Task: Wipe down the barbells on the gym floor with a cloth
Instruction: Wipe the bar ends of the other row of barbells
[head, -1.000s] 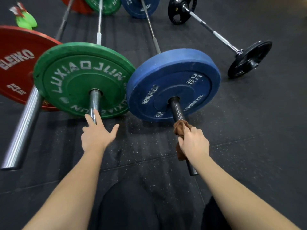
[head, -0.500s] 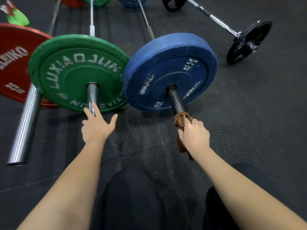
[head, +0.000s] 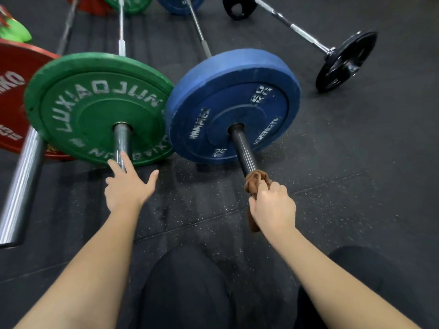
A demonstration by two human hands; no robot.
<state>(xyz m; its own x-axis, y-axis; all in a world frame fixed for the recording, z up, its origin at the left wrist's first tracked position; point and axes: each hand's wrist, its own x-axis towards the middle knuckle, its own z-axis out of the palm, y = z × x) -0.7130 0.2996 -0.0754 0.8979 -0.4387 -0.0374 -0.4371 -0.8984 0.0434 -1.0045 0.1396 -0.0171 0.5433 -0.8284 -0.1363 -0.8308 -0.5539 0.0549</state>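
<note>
Here, the right hand (head: 273, 205) grips a brown cloth (head: 255, 184) wrapped around the blue-plated barbell (head: 242, 150), while the left hand (head: 128, 188), fingers spread, touches the green-plated barbell (head: 122, 143).

dark grey rubber gym floor (head: 356, 186) fills the whole view, flecked with small pale specks (head: 190, 179) that lie thickest near the middle. a thin straight seam between mats (head: 190, 225) runs slantwise across it, rising to the right. towards the upper left the surface turns into a ribbed strip of parallel grooves (head: 152, 39) with a dull sheen. a blurred bright green object (head: 16, 32) sits at the left edge.
</note>
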